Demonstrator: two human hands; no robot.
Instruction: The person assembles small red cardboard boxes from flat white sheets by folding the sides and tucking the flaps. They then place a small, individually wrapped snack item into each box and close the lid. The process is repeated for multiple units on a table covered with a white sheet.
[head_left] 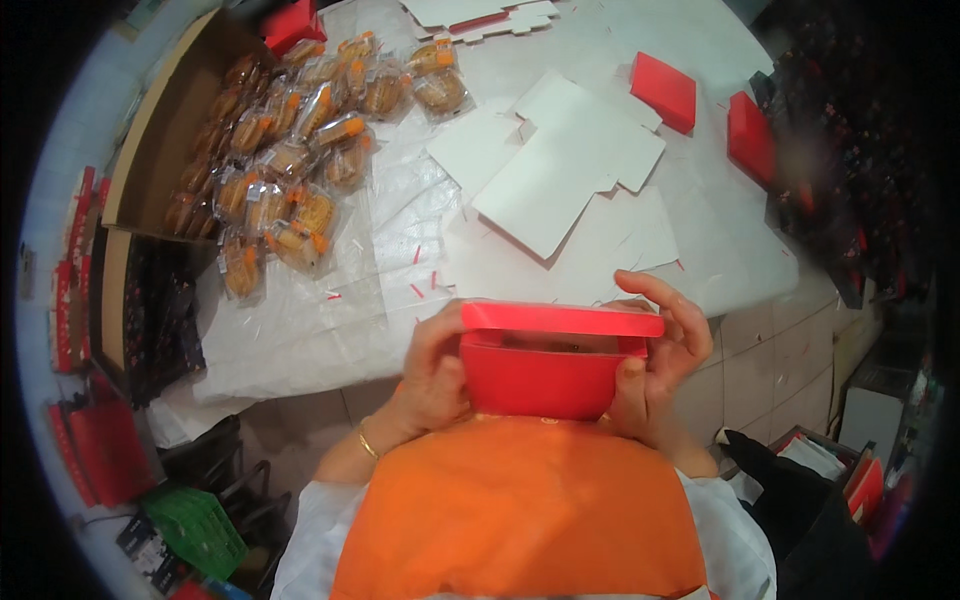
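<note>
A small red cardboard box (540, 380) is held in front of the orange apron, at the near edge of the table. Its lid flap is tilted over the top, and a dark gap shows between lid and front wall. My left hand (435, 375) is closed on the box's left end, fingers curled around its side. At the opposite end, my right hand (668, 350) grips with the thumb on the front corner, while its index finger is raised off the box. What lies inside the box is hidden.
White flat box blanks (570, 165) lie stacked on the plastic-covered table (400, 340). Many wrapped round pastries (285, 160) spill from an open brown carton (150, 140) at the left. Two red boxes (664, 92) stand at the far right, beside a dark patterned heap (850, 150).
</note>
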